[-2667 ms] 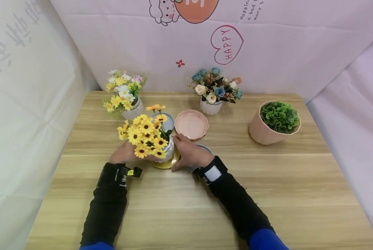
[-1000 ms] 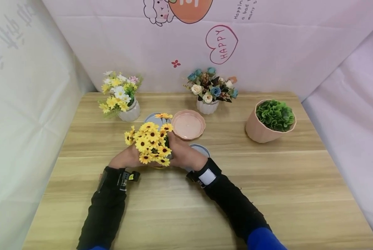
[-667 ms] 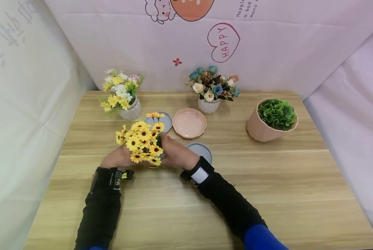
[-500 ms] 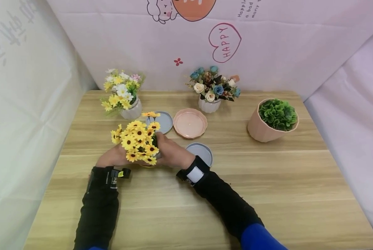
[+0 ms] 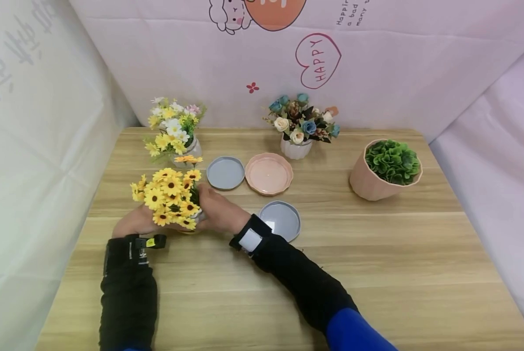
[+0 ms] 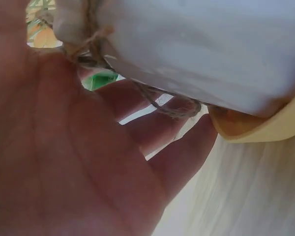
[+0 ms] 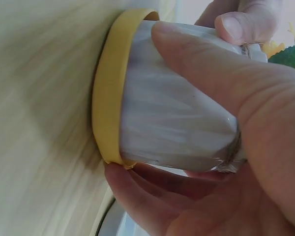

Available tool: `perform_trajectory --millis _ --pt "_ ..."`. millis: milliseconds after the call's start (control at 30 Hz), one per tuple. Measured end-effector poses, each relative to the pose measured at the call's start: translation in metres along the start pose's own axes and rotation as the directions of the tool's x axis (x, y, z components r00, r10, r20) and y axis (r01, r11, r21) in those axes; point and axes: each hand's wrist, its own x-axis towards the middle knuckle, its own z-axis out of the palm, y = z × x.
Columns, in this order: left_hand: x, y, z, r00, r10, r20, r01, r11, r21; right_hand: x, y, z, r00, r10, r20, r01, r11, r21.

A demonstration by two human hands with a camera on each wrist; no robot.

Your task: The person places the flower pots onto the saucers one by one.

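A white flower pot (image 7: 182, 103) tied with twine holds yellow daisy-like flowers (image 5: 169, 197). It stands in a yellow saucer (image 7: 108, 93) at the left of the table. My left hand (image 5: 134, 222) holds the pot from its left side, partly hidden under the blooms in the head view. From the other side my right hand (image 5: 222, 212) grips the pot, thumb along its wall. In the right wrist view, a right fingertip (image 7: 115, 169) touches the saucer's rim. The saucer's underside meets or nearly meets the wood.
Two grey-blue saucers (image 5: 225, 173) and a pink saucer (image 5: 269, 174) lie mid-table. Behind stand a pot of white and yellow flowers (image 5: 171, 129) and a pot of blue and cream roses (image 5: 299, 126). A pink planter with green leaves (image 5: 384, 170) stands at right.
Both hands have moved left with the flower pot and its yellow saucer. The two grey-blue saucers, earlier partly covered, show more fully now.
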Motion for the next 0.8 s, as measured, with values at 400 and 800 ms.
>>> perform_trajectory --millis 400,800 --pt "-0.010 -0.028 -0.010 0.999 -0.031 -0.022 0.029 0.997 -0.077 0.032 -0.022 0.011 0.999 0.013 0.030 -0.013 1.000 -0.005" --pt "-0.016 -0.050 -0.009 0.996 -0.003 -0.085 -0.031 0.917 -0.398 0.058 -0.037 0.017 0.998 0.010 0.061 -0.008 1.000 -0.022"
